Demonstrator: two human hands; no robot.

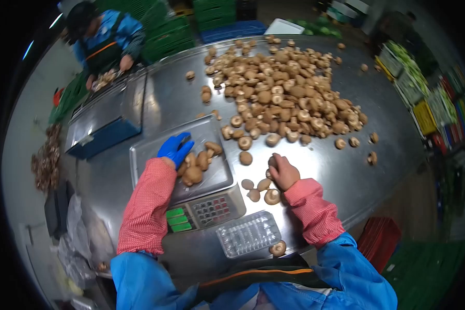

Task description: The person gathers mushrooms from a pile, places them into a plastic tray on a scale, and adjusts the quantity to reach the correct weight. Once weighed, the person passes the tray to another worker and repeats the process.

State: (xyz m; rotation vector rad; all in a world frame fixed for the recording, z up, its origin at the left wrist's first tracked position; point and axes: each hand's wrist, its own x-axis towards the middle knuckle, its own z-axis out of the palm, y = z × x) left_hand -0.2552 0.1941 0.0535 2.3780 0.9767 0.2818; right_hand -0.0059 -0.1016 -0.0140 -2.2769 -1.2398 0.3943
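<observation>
My left hand [175,148], in a blue glove, is over the left side of the scale's metal pan [219,168]. Its fingers curl round something dark that I cannot make out, beside several brown mushrooms [192,175] lying in the pan. My bare right hand [285,173] rests low over the steel table, its fingers bent round a mushroom [272,161] that they partly cover. Several loose mushrooms [272,196] lie just left of and below that hand. In front of the scale's keypad [212,208] sits a clear plastic tray [249,235], with one mushroom [278,248] at its right corner.
A big heap of mushrooms [289,88] covers the far middle of the steel table [377,170]. At the far left a co-worker [108,39] handles things beside another scale [108,116]. Green crates [165,39] stand behind, and a red crate [380,240] is at the lower right.
</observation>
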